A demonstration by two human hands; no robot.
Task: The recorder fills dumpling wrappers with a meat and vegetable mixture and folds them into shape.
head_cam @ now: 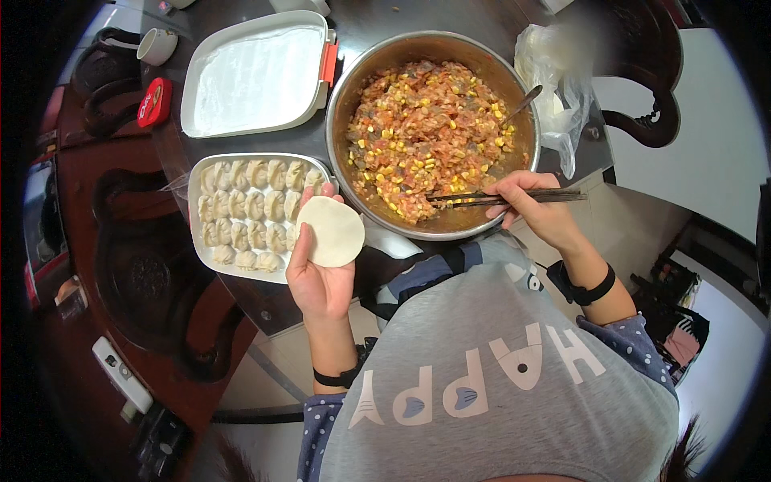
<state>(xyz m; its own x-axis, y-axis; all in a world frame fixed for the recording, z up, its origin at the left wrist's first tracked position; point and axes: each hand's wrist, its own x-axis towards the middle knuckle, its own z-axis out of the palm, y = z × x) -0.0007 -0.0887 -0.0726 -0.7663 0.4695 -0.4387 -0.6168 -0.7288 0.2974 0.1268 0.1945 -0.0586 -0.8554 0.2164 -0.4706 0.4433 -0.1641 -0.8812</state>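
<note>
A round dumpling wrapper lies across the fingers of my left hand, with my thumb on its near edge. My right hand grips a pair of dark chopsticks. Their tips are in the minced filling, near the front edge of a large steel bowl. Yellow corn kernels show through the filling. A metal spoon leans at the bowl's right side. Beside my left hand, rows of pleated dumplings fill much of a white tray.
Behind the dumplings stands a white container with white powder inside and an orange clip. A red lid and a white cup are at the left. A plastic bag lies right of the bowl. Dark carved chairs flank the table.
</note>
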